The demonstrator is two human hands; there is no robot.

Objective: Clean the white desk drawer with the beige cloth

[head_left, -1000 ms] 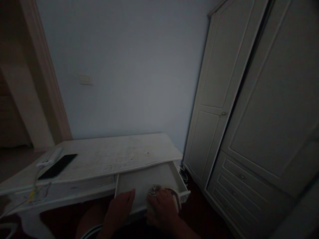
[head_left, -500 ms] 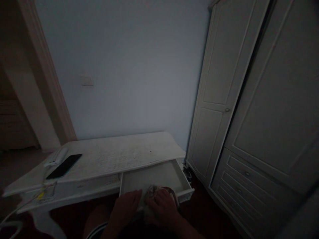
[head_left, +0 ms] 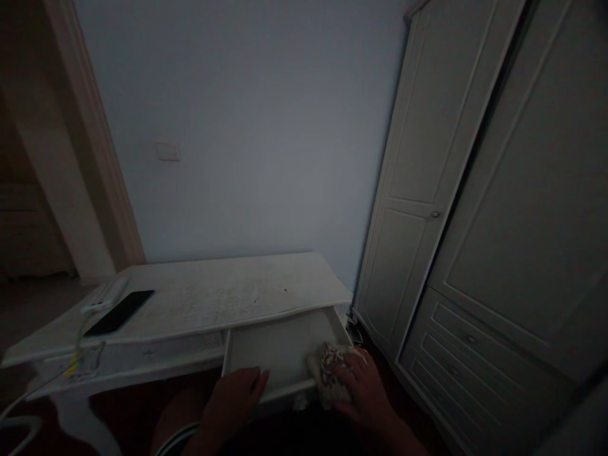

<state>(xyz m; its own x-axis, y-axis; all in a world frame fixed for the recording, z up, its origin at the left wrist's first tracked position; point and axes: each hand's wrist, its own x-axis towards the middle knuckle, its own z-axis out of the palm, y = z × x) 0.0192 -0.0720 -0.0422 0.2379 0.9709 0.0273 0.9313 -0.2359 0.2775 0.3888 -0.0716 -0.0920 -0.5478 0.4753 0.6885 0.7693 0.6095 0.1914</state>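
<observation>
A white drawer (head_left: 270, 354) is pulled out from the right part of a white desk (head_left: 228, 278). My right hand (head_left: 358, 386) grips a patterned cloth (head_left: 327, 373), which drapes over the drawer's right front corner. At the front left corner of the drawer, my left hand (head_left: 240, 389) is curled over the edge, holding the drawer. The drawer's bare bottom shows between my hands. A small knob (head_left: 300, 401) sticks out of the drawer front.
On the desk's left lie a dark phone (head_left: 121, 313) and a white power strip (head_left: 105, 295) with a cable. A white wardrobe (head_left: 413, 190) stands close on the right. Dark items (head_left: 354, 330) sit on the floor between desk and wardrobe. A light switch (head_left: 168, 151) is on the wall.
My right hand has moved right with the cloth, from the middle of the drawer's front to its right front corner. My left hand stays at the left front corner.
</observation>
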